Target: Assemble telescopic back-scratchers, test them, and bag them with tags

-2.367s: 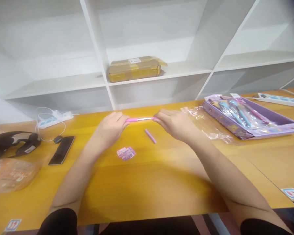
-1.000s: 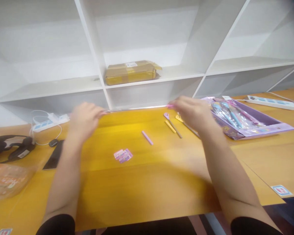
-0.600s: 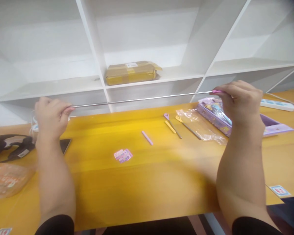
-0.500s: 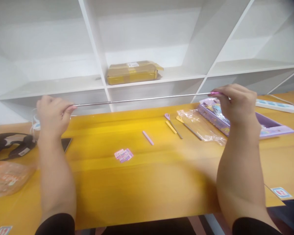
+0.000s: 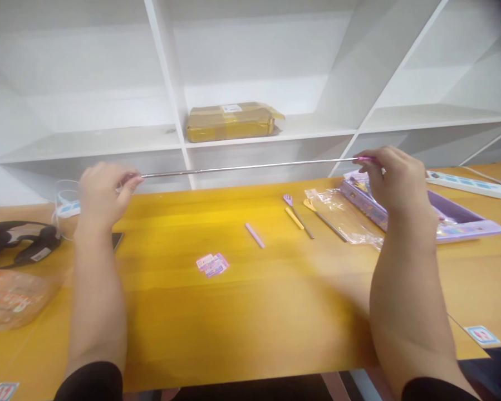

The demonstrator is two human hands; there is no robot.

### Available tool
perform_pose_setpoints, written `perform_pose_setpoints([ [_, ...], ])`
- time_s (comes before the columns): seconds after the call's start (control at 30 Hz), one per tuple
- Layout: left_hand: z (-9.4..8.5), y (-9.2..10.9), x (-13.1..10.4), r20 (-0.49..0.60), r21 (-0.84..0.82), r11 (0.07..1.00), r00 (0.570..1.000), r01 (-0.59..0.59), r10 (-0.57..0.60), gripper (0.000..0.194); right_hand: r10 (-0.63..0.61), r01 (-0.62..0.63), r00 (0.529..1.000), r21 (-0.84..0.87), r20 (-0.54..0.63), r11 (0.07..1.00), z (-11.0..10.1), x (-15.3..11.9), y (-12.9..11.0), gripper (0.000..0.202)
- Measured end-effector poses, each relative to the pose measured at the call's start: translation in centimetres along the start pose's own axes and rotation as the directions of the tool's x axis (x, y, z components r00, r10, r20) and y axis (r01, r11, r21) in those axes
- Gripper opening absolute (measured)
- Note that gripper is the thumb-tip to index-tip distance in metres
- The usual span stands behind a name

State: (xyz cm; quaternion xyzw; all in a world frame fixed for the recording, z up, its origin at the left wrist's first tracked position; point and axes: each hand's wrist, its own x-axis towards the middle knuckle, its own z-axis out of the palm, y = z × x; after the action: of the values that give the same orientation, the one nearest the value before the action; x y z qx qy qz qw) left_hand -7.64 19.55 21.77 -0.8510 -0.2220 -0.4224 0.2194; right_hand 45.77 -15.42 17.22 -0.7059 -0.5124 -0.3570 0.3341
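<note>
White shelving (image 5: 317, 135) is seen beyond both hands, and the desk (image 5: 234, 323) is spread beneath them. A thin metal rod (image 5: 250, 166) is held nearly level between the hands, above the far part of the desk. One end is pinched by the fingers of the left hand (image 5: 102, 192); the pink end (image 5: 364, 159) is clamped between thumb and fingers of the right hand (image 5: 401, 178). Two seconds earlier only a short stretch of metal was shown between hands held close; the rod has since been drawn out long, so both hands are taken up, one at each end. The purple box (image 5: 476, 228) is partly covered by the right wrist, its edges leaving the least room on that side; more is given in the air between the hands. A taped parcel (image 5: 231, 122) is rested on the shelving, beyond the rod. Nearer the right hand than the left, a clear wrapper (image 5: 336, 209), a yellow fork (image 5: 309, 205) and a purple fork (image 5: 288, 199) are laid. Between the hands and closer to the body, cards (image 5: 212, 264) and a lilac tube (image 5: 254, 235) are found, with a yellow tube (image 5: 294, 218) beside the purple fork.
</note>
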Motion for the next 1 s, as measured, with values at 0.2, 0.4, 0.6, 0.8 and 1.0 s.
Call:
perform_pose_setpoints([
  [0.2,0.3,0.3,0.1,-0.002,-0.015,0.998,0.999,0.054,-0.054,0.032,-0.031,0.031,0.999,0.015,-0.025,0.999,-0.2,-0.1,0.2,0.03],
  [0.4,0.5,0.1,0.0,-0.044,-0.005,0.993,0.992,0.115,-0.115,0.031,-0.047,0.047,0.998,-0.003,-0.041,0.999,-0.4,-0.3,0.7,0.03],
  [0.6,0.3,0.6,0.1,-0.068,-0.053,0.991,0.99,0.122,-0.125,0.026,-0.009,0.007,0.999,-0.054,-0.034,0.999,-0.4,-0.4,0.5,0.032],
  [0.8,0.1,1.0,0.3,-0.031,-0.041,0.986,0.987,0.159,-0.16,0.03,0.006,-0.006,1.0,-0.032,-0.011,0.999,-0.8,-0.4,0.3,0.033],
  [1.0,0.6,1.7,0.4,0.031,-0.017,0.979,0.979,0.204,-0.203,0.031,0.014,-0.011,0.999,-0.068,0.041,0.998,-0.4,-0.5,0.7,0.031],
])
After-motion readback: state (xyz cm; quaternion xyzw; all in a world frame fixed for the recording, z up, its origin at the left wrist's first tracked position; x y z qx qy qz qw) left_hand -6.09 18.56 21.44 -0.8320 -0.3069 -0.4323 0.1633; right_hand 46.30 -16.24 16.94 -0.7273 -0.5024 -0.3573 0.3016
